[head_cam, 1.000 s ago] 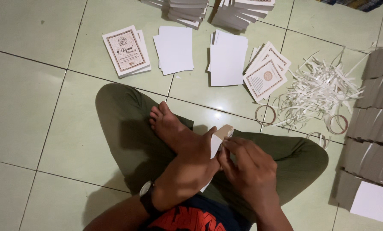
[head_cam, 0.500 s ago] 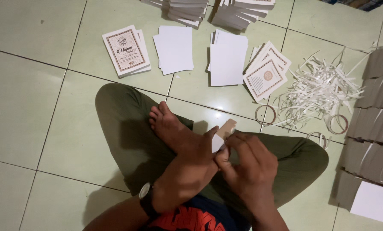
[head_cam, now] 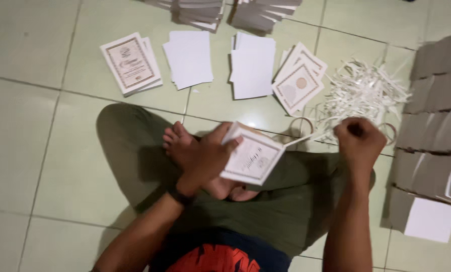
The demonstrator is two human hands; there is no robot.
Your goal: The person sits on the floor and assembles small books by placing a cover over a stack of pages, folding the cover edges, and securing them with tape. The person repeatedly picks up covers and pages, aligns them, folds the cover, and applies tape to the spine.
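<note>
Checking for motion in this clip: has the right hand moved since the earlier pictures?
Yes. The right hand has swung away from the left hand, out toward the strip pile.

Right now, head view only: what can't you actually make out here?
- Right hand: closed fist, motion-blurred; whatever it grips is hidden, though a thin white strip runs toward it.
- Card in the left hand: print too blurred to tell.
- Paper stacks: cut off by the top edge.
- Grey boxes: cut by the right edge.
</note>
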